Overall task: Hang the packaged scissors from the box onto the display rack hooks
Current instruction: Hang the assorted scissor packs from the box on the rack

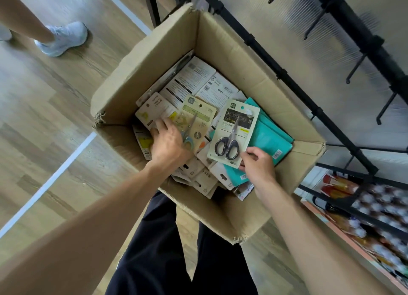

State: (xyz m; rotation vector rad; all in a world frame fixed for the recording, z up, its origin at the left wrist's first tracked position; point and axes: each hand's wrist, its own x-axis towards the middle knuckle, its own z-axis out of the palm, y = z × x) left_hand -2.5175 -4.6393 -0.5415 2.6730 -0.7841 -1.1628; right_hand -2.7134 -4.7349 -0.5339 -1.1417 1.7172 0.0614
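Both forearms enter from 6 o'clock, above dark trousers [167,250], and reach into the cardboard box [159,58] at frame centre. I see the right hand [258,164] at 4 o'clock of the box interior, thumb and fingers pinching the lower corner of a packaged pair of scissors [234,131] with black handles. That pack is tilted, raised above a teal packet [269,135] lying against the box wall at 3 o'clock. I see the left hand [167,142] at 8 o'clock of the interior, fingers bent down among the loose cards; whether it clamps one I cannot tell. Its fingertips touch a beige pack [152,111], and a second scissors pack [196,120] with pale blue handles lies just beside its knuckles.

Box edges: the four flaps stand open, with torn corners at 9 o'clock and 5 o'clock. More card packs fill the floor of the box, printed backs up toward 12 o'clock.

Open room: wood floor [44,109] spreads from 7 to 11 o'clock, with another person's shoe [64,38] at 10 o'clock. The black display rack [344,14] runs from 12 to 3 o'clock, touching or just beside the box flap; its bare hooks [355,69] project toward the camera. Blurred stocked goods [371,208] sit at 4 o'clock.
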